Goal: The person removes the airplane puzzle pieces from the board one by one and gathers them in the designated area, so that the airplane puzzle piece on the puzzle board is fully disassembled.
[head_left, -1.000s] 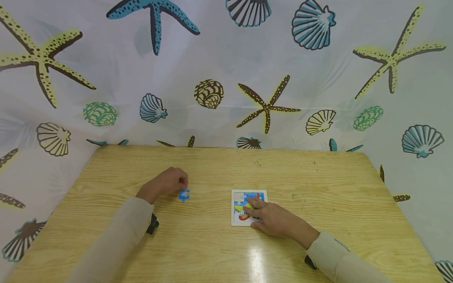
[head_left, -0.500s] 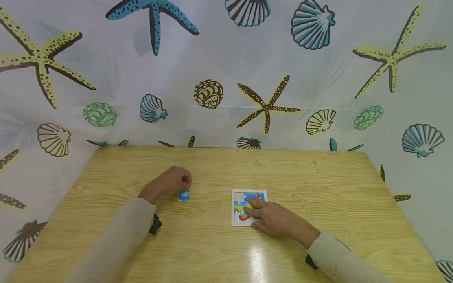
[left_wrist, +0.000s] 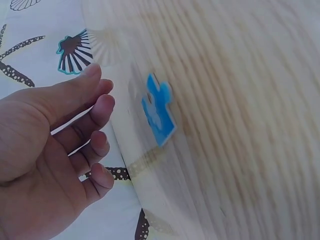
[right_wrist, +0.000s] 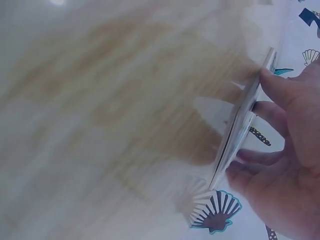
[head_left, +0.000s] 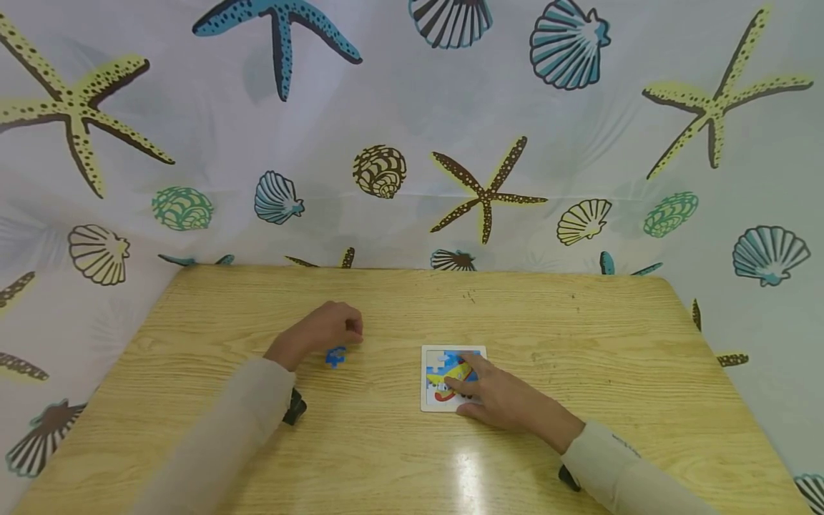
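A blue jigsaw piece (head_left: 335,357) with a pale patch lies flat on the table, just in front of my left hand (head_left: 324,327). In the left wrist view the fingers of that hand are loosely bent, thumb close to the index finger, and I see nothing between them; the blue piece lies apart from the fingertips. To the right is a small jigsaw puzzle in a white frame (head_left: 423,390), showing a yellow and red picture on blue, with a pale gap at its upper left. My right hand (head_left: 505,397) rests on its right side, fingers spread, thumb near the lower edge.
The wooden table (head_left: 386,458) reaches back to a white cloth (head_left: 399,236) printed with starfish and shells, which also closes off both sides. Bare wood lies between the blue piece and the puzzle frame.
My left hand has drawn slightly to the right and away from the blue piece, which stays put. The right hand's fingers have shifted a little on the puzzle, whose frame has not moved.
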Available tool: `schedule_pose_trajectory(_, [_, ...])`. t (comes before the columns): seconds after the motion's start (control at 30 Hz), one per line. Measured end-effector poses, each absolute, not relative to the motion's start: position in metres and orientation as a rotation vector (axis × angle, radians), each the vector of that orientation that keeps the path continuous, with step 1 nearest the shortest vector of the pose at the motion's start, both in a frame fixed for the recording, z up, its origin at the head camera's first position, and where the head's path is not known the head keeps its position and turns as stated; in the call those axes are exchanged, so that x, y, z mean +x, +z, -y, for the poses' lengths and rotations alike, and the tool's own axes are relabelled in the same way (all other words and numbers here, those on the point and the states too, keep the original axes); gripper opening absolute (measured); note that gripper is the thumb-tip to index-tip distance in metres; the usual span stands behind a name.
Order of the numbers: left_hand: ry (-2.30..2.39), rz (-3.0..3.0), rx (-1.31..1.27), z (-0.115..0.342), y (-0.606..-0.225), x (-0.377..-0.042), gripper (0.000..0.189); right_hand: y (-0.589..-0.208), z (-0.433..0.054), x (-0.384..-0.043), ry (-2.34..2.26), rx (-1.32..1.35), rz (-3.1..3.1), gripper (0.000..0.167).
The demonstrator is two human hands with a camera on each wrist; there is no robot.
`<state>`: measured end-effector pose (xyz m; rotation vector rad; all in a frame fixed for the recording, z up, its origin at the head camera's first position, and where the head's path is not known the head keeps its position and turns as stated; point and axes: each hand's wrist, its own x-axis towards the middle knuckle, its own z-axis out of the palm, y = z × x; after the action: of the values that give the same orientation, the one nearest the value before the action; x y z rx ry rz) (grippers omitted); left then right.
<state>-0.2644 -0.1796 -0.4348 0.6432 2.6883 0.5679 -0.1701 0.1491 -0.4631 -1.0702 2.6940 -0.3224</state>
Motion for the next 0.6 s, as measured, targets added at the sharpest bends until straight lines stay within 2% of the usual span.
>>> schedule_pose_trajectory(0.27, [0.603, -2.676, 0.655, 0.165, -0.431, -0.266, 0.006, -0.457, -0.148, -0.167, -0.302, -0.927, -2.670, 0.051])
schedule_pose_trajectory(0.6, [0.601, -2.687, 0.724, 0.139, -0.430, -0.267, 0.006, -0.455, -0.154, -0.172, -0.251, -1.044, -2.669, 0.046])
